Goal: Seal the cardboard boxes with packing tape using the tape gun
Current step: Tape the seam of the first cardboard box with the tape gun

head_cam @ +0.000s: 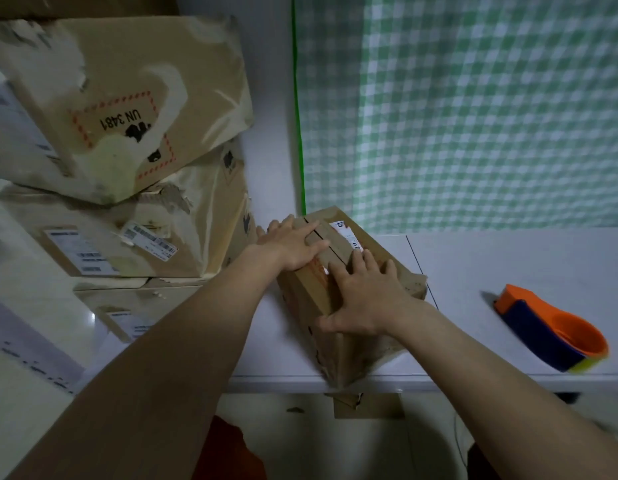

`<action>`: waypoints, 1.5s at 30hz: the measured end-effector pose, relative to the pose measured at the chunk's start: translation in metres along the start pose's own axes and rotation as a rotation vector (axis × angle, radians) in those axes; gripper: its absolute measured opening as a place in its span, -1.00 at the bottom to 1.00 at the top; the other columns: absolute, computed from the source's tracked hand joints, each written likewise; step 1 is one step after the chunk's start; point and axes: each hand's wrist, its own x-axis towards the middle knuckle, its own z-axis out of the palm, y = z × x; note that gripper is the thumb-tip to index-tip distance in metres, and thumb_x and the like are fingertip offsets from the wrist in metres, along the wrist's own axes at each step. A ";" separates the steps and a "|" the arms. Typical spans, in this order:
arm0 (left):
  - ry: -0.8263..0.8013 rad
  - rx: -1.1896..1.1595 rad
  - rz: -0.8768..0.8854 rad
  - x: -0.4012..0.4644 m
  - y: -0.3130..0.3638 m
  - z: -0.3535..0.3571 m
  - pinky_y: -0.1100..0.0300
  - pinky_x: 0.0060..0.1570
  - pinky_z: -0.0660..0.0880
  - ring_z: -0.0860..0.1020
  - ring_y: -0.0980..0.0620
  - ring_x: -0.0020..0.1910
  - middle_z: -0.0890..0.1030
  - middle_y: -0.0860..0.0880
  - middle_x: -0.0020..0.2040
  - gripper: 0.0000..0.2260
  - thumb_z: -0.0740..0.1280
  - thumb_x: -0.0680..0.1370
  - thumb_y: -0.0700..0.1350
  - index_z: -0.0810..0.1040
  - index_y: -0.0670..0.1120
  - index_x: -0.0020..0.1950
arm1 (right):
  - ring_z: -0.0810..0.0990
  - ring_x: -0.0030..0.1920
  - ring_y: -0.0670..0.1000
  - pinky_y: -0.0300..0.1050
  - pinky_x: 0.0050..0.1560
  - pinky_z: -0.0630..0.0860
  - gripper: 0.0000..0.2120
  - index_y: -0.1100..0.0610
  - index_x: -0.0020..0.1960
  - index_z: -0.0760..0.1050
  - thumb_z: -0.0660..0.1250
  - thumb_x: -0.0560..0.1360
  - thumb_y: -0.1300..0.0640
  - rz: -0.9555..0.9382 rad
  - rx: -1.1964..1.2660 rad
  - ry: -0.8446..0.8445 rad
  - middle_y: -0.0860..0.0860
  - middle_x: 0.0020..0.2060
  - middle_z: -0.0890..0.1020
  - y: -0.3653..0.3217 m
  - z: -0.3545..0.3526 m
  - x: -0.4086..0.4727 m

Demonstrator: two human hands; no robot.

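A small brown cardboard box (311, 296) sits at an angle on the white table (508, 265), its near corner reaching the table's front edge. Its two top flaps are closed with a dark seam between them. My left hand (293, 245) lies flat on the far left flap, fingers straight across the seam. My right hand (366, 296) presses flat on the near part of the top, fingers spread. The orange and dark blue tape gun (551, 329) lies on the table to the right, apart from both hands.
A stack of worn, taped cardboard boxes (127, 109) stands at the left, with another box (134, 237) under it, close to the small box. A green checked cloth (473, 109) hangs behind the table. A cardboard scrap (366, 405) lies below the table edge.
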 end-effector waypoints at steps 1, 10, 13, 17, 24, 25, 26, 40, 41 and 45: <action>0.022 0.020 -0.002 -0.001 0.001 0.000 -0.15 0.44 0.06 0.10 -0.24 0.48 0.10 -0.10 0.55 -0.43 -0.02 0.53 0.39 0.03 0.29 0.52 | -0.13 0.53 0.22 0.34 0.43 -0.04 -0.05 0.01 0.53 -0.02 0.28 0.33 -0.38 -0.003 -0.001 -0.015 0.23 0.53 -0.04 0.004 -0.003 0.001; 0.012 0.039 -0.022 -0.023 0.017 -0.006 0.00 0.11 0.36 0.39 -0.25 0.25 0.30 -0.19 0.33 -0.50 0.10 0.58 0.28 0.17 0.16 0.48 | 0.28 0.37 0.18 0.19 0.33 0.27 -0.36 0.08 0.36 0.22 0.37 0.36 -0.03 0.076 -0.037 0.003 0.10 0.34 0.34 0.046 -0.017 -0.005; 0.024 0.035 0.037 -0.033 0.025 -0.002 0.08 -0.04 0.35 0.45 -0.16 0.16 0.41 -0.15 0.26 -0.56 0.18 0.57 0.24 0.29 0.07 0.37 | 0.34 0.32 0.18 0.14 0.29 0.31 -0.37 0.12 0.31 0.20 0.39 0.36 -0.02 0.102 -0.062 -0.001 0.11 0.31 0.37 0.051 -0.017 -0.010; 0.061 0.105 0.055 -0.052 0.035 -0.006 0.02 0.14 0.36 0.37 -0.14 0.28 0.38 -0.12 0.31 -0.52 0.21 0.55 0.26 0.33 0.04 0.37 | 0.34 0.33 0.16 0.12 0.25 0.31 -0.33 0.12 0.33 0.19 0.44 0.37 -0.03 0.104 -0.022 0.002 0.10 0.31 0.37 0.059 -0.021 -0.017; -0.125 0.088 0.398 -0.055 0.056 0.014 -0.10 0.50 -0.13 -0.22 -0.03 0.54 -0.21 0.00 0.58 0.07 0.39 0.27 0.43 -0.13 0.10 0.57 | 0.02 0.48 0.28 0.36 0.37 0.13 -0.29 -0.11 0.38 0.27 0.49 0.32 -0.13 0.160 0.094 0.092 0.07 0.52 0.02 0.081 -0.012 -0.024; -0.114 0.133 0.404 -0.055 0.058 0.019 -0.06 0.50 -0.15 -0.22 -0.02 0.54 -0.22 0.01 0.57 0.08 0.41 0.29 0.40 -0.18 0.09 0.57 | 0.01 0.48 0.31 0.34 0.37 0.12 -0.29 -0.16 0.40 0.26 0.48 0.33 -0.12 0.182 0.109 0.098 0.07 0.52 -0.03 0.085 -0.011 -0.025; -0.085 0.142 0.409 -0.054 0.062 0.022 -0.02 0.49 -0.15 -0.20 -0.01 0.55 -0.21 0.01 0.58 0.06 0.42 0.32 0.36 -0.17 0.07 0.57 | 0.02 0.47 0.33 0.30 0.39 0.12 -0.29 -0.20 0.42 0.25 0.47 0.35 -0.12 0.202 0.122 0.102 0.10 0.53 -0.04 0.089 -0.010 -0.027; -0.035 0.152 0.344 -0.049 0.165 0.019 -0.06 0.41 0.22 0.12 -0.17 0.49 0.11 -0.17 0.50 -0.02 0.54 0.26 0.24 0.15 -0.15 0.48 | 0.05 0.50 0.15 0.00 0.43 0.17 -0.22 0.05 0.53 0.10 0.40 0.41 0.18 0.084 0.398 0.216 0.10 0.53 0.05 0.141 0.013 -0.055; -0.046 0.119 0.341 -0.049 0.171 0.022 -0.05 0.40 0.24 0.16 -0.16 0.47 0.14 -0.16 0.48 0.03 0.55 0.24 0.23 0.11 -0.19 0.48 | 0.05 0.51 0.14 -0.01 0.44 0.14 -0.24 0.10 0.53 0.08 0.36 0.43 0.23 0.116 0.424 0.246 0.10 0.53 0.06 0.148 0.015 -0.058; -0.055 0.181 0.325 -0.050 0.197 0.029 -0.16 0.43 0.16 0.09 -0.31 0.48 0.08 -0.30 0.52 0.23 0.54 0.21 0.29 -0.24 -0.01 0.56 | 0.16 0.46 0.19 -0.01 0.42 0.15 -0.36 0.25 0.50 0.09 0.27 0.52 0.15 0.351 0.329 0.259 0.19 0.47 0.21 0.185 0.035 -0.068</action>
